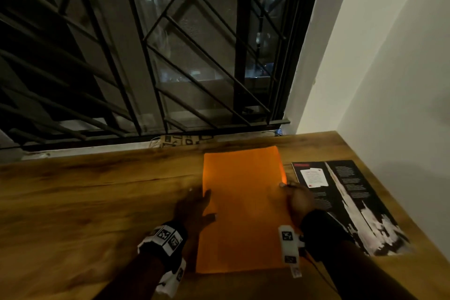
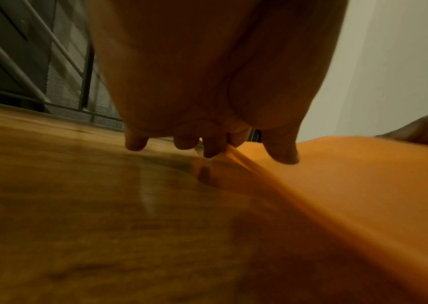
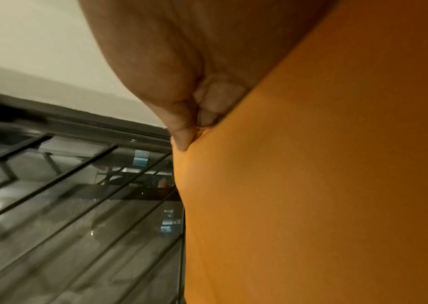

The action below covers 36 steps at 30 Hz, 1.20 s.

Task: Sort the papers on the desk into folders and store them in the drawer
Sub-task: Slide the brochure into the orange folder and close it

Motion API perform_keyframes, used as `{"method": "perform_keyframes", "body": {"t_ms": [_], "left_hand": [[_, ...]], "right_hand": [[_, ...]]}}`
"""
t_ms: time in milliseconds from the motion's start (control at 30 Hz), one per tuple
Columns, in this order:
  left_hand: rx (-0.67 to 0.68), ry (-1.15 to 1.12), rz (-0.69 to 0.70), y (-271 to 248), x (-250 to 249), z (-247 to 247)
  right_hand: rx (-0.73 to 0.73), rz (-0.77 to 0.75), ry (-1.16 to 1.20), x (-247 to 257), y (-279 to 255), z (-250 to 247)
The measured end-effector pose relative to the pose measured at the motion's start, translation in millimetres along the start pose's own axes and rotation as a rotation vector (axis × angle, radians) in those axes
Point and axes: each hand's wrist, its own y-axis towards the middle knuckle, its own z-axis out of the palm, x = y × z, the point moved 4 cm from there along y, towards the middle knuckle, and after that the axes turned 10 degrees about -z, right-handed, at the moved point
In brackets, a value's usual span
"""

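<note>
Head view — left hand (image 1: 192, 207) flat on orange folder (image 1: 241, 209), right hand (image 1: 295, 198) pinching its edge.

Dim, warm light; wrist views blurred (motion).

Matt orange paper folder (image 1: 243, 207), smooth, faintly translucent at its lit right edge. Wooden desk (image 1: 97, 202), grained, varnished to a soft sheen. Glossy printed black-and-white brochure (image 1: 345, 202). Dark painted metal window grille (image 1: 170, 56) over glass.

Folder (image 1: 243, 209) on desk (image 1: 97, 202), leaflet (image 1: 345, 202) to its right, window (image 1: 146, 44) behind desk
</note>
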Motion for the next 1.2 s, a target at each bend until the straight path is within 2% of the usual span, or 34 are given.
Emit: {"method": "perform_keyframes", "body": {"t_ms": [67, 200, 300, 400, 500, 633, 667, 733, 800, 900, 1000, 1100, 1200], "left_hand": [[0.032, 0.0, -0.03, -2, -1, 2], [0.071, 0.007, -0.032, 0, -9, 10], [0.068, 0.054, -0.09, 1, -14, 15], [0.059, 0.058, -0.143, -5, -17, 10], [0.057, 0.09, -0.153, -11, -21, 2], [0.035, 0.242, -0.156, -12, -7, 4], [0.007, 0.272, -0.158, -12, -4, 3], [-0.038, 0.226, -0.222, -13, -7, -3], [-0.065, 0.189, -0.246, -14, -30, -12], [-0.142, 0.285, -0.048, -18, -102, -20], [-0.117, 0.345, 0.145, -23, -187, -5], [-0.056, 0.407, 0.33, -29, -258, 32], [-0.004, 0.577, 0.419, -20, -295, 70]], "right_hand": [[0.072, 0.027, 0.073, 1, -1, -2], [0.084, 0.089, 0.131, -7, 11, -13], [0.167, 0.13, 0.155, -7, 22, -15], [0.299, 0.077, 0.102, 7, 26, -8], [0.345, 0.022, 0.019, 17, 23, -9], [0.296, -0.009, -0.153, 16, 17, -23], [0.263, -0.069, -0.272, 16, 16, -31], [0.103, -0.197, -0.544, 19, 19, -62], [-0.065, -0.258, -0.647, 24, 15, -103], [-0.246, -0.17, -0.745, 20, 12, -169], [-0.399, -0.101, -0.928, 13, 7, -220], [-0.426, 0.08, -1.087, 3, 1, -243], [-0.378, 0.14, -1.135, 2, 0, -248]]}}
